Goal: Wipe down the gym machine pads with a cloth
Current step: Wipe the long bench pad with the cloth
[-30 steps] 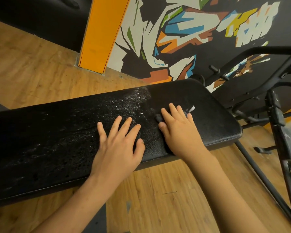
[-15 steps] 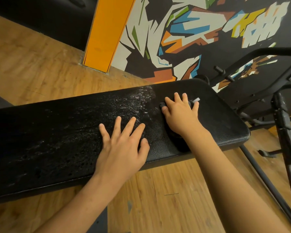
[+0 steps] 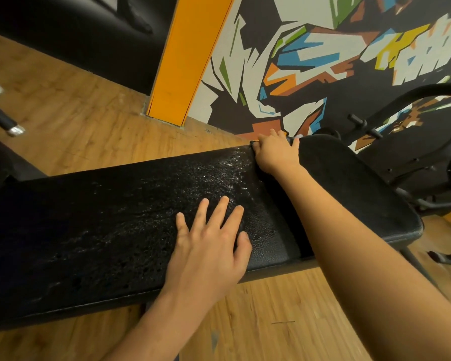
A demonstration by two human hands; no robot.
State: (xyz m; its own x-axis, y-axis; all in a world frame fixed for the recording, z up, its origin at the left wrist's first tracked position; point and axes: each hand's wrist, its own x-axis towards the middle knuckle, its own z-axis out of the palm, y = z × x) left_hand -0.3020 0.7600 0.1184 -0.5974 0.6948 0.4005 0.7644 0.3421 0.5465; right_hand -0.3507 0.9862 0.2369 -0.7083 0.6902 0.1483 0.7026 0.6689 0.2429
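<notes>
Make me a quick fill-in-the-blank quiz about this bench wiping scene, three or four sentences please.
1. The left hand lies flat, fingers spread, on the black ____.
2. The right hand is at the pad's ____ edge.
3. The pillar beside the mural is ____.
4. The floor looks like ____.
Missing words: pad; far; orange; wood.

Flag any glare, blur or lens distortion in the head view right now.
Head view: the wet patch on the bench pad throws speckled glare; the pad's end at frame left sinks into near-black; the wide-angle lens bows the pad's edges; left hand is sharp, right hand at the far edge slightly soft.
</notes>
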